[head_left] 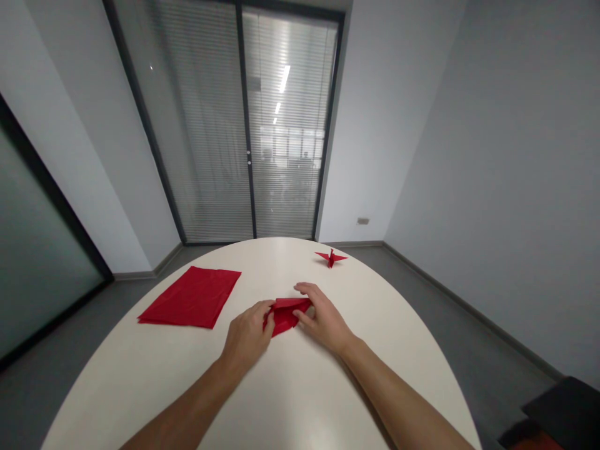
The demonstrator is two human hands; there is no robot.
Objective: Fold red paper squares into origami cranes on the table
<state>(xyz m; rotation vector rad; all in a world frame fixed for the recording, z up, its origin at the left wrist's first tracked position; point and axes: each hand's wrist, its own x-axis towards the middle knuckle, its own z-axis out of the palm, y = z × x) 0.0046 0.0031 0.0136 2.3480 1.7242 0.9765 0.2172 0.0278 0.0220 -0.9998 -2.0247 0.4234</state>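
Observation:
A partly folded piece of red paper (287, 314) lies on the white oval table (290, 400) between both hands. My left hand (247, 335) pinches its left edge with curled fingers. My right hand (320, 317) rests over its right side, fingers pressed down on the paper's top edge and thumb against its side. Only the middle of the paper shows between the hands.
A stack of flat red paper sheets (191, 296) lies on the table to the left. A finished red paper crane (331, 257) stands near the far edge. Glass doors with blinds (244, 125) are behind the table. A dark object (565, 409) sits at bottom right.

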